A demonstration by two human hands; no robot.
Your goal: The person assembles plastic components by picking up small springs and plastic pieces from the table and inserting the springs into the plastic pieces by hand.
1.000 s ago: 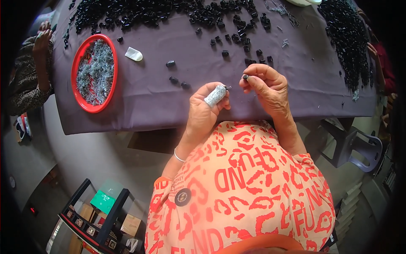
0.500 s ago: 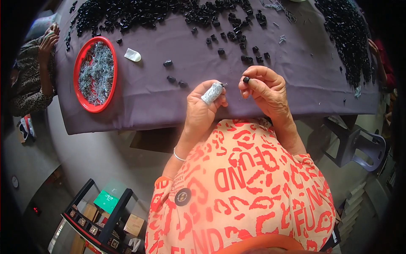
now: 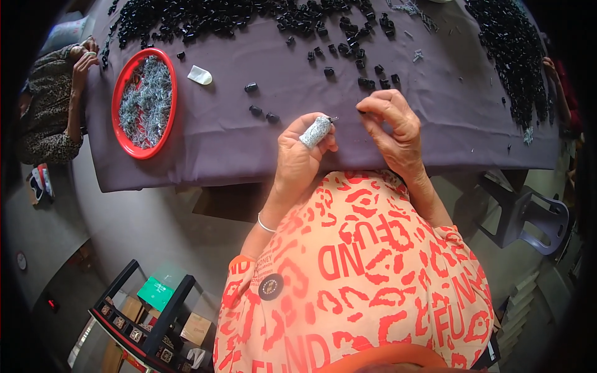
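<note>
My left hand [image 3: 298,146] is closed above the table's near edge. A speckled silvery sleeve [image 3: 316,132] sits at its thumb, apparently worn over it. From the pinched fingertips sticks out a small thin metal pin [image 3: 335,118], dark at its base. To the right, my right hand [image 3: 395,130] pinches a small black plastic piece [image 3: 361,110] between thumb and forefinger, mostly hidden by the fingers. The hands are a short way apart. Loose black plastic parts [image 3: 272,117] lie just beyond my left hand, and more black parts [image 3: 367,83] lie beyond my right.
A red oval basin [image 3: 116,118] full of thin metal pins stands left, beside a white fingertip-shaped cover [image 3: 200,75]. Heaps of black parts [image 3: 180,22] fill the far side and the right [image 3: 510,56]. Other people's hands [image 3: 82,65] show at both sides. A grey plastic stool [image 3: 541,217] stands right.
My right hand has turned slightly, so the black piece shows less between its fingers. My left hand keeps its grip. The whole view has shifted a little.
</note>
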